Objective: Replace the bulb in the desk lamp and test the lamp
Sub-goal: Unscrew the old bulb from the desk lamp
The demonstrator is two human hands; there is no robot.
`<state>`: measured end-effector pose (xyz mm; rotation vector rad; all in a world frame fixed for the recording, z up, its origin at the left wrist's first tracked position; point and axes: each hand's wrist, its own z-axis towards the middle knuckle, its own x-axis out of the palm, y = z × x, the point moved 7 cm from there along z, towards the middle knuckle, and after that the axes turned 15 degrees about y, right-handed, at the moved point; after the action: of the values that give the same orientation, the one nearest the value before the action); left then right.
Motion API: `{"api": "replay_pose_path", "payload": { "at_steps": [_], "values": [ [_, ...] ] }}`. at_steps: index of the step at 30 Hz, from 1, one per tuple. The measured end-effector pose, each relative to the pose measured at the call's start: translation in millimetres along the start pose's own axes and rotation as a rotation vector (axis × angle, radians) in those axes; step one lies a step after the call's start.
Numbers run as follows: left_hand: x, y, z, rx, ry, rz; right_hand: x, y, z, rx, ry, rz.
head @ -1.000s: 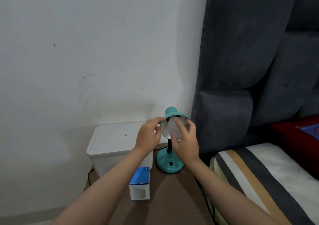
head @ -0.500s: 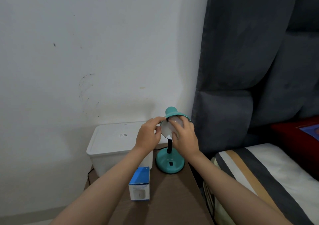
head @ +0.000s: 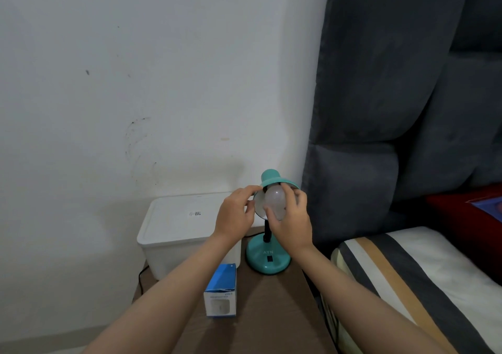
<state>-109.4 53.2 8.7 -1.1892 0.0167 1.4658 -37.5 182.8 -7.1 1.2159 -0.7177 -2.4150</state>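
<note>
A teal desk lamp [head: 267, 258] stood at the far end of a brown worktop [head: 271, 313], its round base close to the right-hand edge and its shade [head: 274, 179] tilted toward the camera. A frosted white bulb [head: 274, 200] sat in the mouth of the shade, just in front of the pale inner reflector. The right hand [head: 292, 221] reached up from about five o'clock of the bulb and held it, thumb and fingers curled round the globe. The left hand [head: 235, 213] was at the shade's nine o'clock, its fingertips pinching the rim of the shade. Whether the bulb's base was seated in the socket could not be made out, since the fingers and the shade hid it.

At eight o'clock from the lamp base, a small blue-and-white carton [head: 220, 291] (a picture of a bulb seemed to be printed on its front) stood upright on the worktop, clear of both forearms. Behind it, at ten o'clock from the lamp base, rested a white lidded plastic box [head: 179, 231] with a small label on its lid, set against the white wall [head: 149, 81]. A black cord [head: 141, 277] ran down beside the box's left corner. At three o'clock from the lamp rose a dark grey padded headboard [head: 380, 109], and below it lay a bed [head: 407, 272] covered in a striped sheet of white, grey and tan.
</note>
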Motion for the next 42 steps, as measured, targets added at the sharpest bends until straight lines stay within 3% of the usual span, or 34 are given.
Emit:
{"api": "replay_pose_path", "payload": {
  "at_steps": [6, 13, 17, 22, 26, 30, 34, 42],
  "values": [
    [-1, 2, 0, -0.007, 0.002, -0.010, 0, 5, 8, -0.085, 0.073, -0.036],
    [-1, 3, 1, -0.002, 0.017, -0.011, 4, 14, 9, -0.237, 0.182, -0.369],
    [-1, 0, 1, 0.008, 0.004, -0.019, 2, 15, 8, -0.326, 0.162, -0.496],
    [0, 1, 1, -0.005, -0.001, -0.028, -2, 7, -5, -0.257, 0.072, -0.320],
    [0, 1, -1, -0.014, -0.005, -0.034, -5, -5, -10, -0.032, -0.043, 0.077],
    [1, 1, -1, -0.013, -0.004, -0.029, 0, -7, 0, 0.118, -0.034, 0.238],
    [-1, 2, -1, -0.014, -0.017, -0.032, 2, -1, 6, 0.112, -0.008, 0.232],
    [0, 2, 0, -0.022, -0.005, -0.041, -1, 5, 11, 0.019, 0.115, -0.012]
  ]
}}
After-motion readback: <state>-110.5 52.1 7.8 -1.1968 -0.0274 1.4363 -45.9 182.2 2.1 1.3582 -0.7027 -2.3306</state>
